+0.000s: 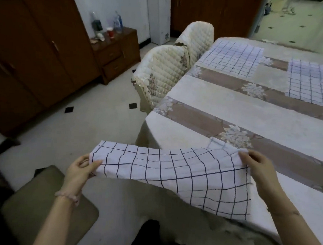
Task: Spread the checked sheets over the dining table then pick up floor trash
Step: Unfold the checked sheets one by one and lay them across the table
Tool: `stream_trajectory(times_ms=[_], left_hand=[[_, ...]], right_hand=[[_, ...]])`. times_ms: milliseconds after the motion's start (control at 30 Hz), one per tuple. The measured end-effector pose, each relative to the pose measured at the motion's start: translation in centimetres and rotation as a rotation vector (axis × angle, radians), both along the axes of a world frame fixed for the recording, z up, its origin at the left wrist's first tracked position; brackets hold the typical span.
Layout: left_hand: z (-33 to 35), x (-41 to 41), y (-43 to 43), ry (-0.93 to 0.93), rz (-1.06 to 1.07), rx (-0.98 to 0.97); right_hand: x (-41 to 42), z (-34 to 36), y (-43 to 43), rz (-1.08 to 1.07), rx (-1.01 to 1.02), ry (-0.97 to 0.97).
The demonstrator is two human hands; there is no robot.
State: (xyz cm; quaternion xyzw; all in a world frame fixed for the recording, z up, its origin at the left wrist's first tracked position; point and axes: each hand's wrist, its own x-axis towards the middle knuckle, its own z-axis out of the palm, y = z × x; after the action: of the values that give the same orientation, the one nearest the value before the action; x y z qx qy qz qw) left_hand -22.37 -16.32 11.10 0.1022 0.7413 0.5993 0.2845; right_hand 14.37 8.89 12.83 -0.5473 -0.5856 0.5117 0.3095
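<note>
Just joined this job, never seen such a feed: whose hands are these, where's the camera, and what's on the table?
No machine here: a person works with bare hands. The single picture comes from a camera worn on their head, looking forward and down. The left hand and right hand each pinch one end of a checked sheet, held stretched at the near corner of the dining table. Two more sheets already lie flat on it: the far sheet beside the quilted chairs, the second sheet toward the right edge.

Two checked sheets (232, 58) lie flat, apart, on the cloth-covered dining table (221, 108).
</note>
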Motion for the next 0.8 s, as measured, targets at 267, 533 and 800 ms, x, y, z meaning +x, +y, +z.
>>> stream_trajectory(times_ms=[267,533,800], left_hand=[[-1.9,-5.6,-7.4,0.023,0.296,0.002],[-5.2,-14.8,-11.5,-0.042,0.481,-0.109],[-3.6,-26.0,-9.7,0.001,0.546,-0.101]], right_hand=[[-12.2,-1.0,0.4,0.259,0.034,0.004],[-27.7,-3.6,-0.8,0.392,-0.039,-0.048],[-40.9,-3.7,0.4,0.415,-0.052,-0.124]])
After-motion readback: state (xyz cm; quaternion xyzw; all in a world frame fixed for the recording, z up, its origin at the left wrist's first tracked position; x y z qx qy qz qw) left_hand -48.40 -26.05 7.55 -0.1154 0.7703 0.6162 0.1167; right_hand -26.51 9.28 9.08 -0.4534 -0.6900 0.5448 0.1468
